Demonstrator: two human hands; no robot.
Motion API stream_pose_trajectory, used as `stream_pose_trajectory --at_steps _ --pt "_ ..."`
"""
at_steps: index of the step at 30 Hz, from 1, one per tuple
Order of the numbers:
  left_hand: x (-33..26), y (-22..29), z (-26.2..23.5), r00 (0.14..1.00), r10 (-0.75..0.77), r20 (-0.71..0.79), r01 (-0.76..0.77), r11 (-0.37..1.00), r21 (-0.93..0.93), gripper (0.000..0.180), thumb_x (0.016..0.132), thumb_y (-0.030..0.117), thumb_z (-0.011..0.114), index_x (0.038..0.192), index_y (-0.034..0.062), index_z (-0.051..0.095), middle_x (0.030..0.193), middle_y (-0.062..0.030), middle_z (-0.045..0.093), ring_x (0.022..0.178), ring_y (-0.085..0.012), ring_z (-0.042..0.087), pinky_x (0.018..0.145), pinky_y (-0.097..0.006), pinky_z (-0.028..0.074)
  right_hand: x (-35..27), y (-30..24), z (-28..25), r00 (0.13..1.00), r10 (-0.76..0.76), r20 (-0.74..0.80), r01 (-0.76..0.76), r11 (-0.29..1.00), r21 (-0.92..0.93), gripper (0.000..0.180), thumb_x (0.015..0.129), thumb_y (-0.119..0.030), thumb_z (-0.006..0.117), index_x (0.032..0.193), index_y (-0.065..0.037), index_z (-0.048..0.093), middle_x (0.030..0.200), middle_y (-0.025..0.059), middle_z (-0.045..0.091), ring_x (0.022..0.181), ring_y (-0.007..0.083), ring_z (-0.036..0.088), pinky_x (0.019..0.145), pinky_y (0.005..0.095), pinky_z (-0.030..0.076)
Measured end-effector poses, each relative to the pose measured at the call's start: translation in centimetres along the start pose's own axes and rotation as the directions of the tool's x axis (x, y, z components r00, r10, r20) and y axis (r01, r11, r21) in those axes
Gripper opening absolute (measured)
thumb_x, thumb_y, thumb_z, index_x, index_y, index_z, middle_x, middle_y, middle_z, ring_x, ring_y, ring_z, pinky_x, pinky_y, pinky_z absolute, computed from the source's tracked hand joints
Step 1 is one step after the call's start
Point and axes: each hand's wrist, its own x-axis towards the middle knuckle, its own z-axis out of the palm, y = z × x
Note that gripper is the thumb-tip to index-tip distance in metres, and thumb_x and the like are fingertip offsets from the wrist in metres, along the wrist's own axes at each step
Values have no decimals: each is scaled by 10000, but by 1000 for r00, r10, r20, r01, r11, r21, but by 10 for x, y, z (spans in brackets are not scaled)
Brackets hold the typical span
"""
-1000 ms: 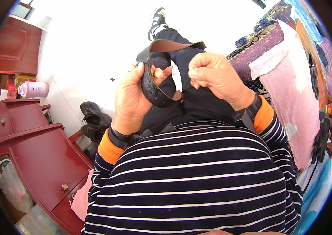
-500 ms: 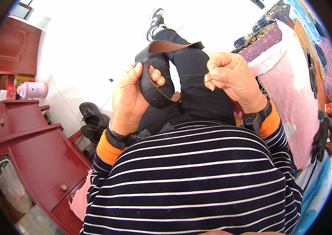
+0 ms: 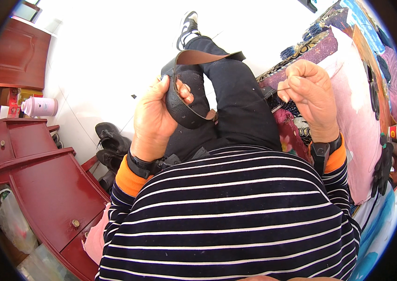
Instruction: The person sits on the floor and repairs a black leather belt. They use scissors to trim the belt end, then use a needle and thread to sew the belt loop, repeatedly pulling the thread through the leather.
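Note:
My left hand (image 3: 154, 110) grips a black leather belt (image 3: 187, 112), thumb on its outer face and fingertips curled through the bend. The strap curves over my thighs, and its brown inner side shows along the far stretch. Off to the right, apart from the belt, my right hand (image 3: 312, 91) is raised with thumb and forefinger pinched. A thin dark thread (image 3: 284, 89) shows at the pinch; most of its length is too fine to follow, and I cannot make out a needle.
Dark red cabinets (image 3: 53, 192) stand at the left, with a pink bottle (image 3: 39, 106) and black shoes (image 3: 112, 140) near them. On the right, a pink cloth (image 3: 353, 140) covers a surface beside patterned fabric (image 3: 320, 49), scissors (image 3: 372, 93) and a black glove (image 3: 384, 168).
My right hand has moved right and slightly up, away from the belt, still pinched. The thread between the hands, plain before, is hard to see now. My left hand and the belt have barely moved.

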Motion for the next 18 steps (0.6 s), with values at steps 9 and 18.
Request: stream_pose_trajectory --at_steps 9,18 --pt "-4 -5 14 995 -45 84 44 999 11 151 982 150 487 959 8 533 772 -83 507 693 -181 467 665 -322 424 44 40 55 966 238 101 -197 930 -312 149 834 -39 672 969 25 672 830 43 655 620 64 574 553 179 466" --pt "-5 -8 18 997 -28 -67 42 978 206 116 969 143 504 961 30 528 781 -71 546 681 -179 500 688 -337 435 51 72 79 967 235 99 -182 908 -377 61 825 -43 647 861 -1 672 763 47 670 631 73 600 539 194 455"
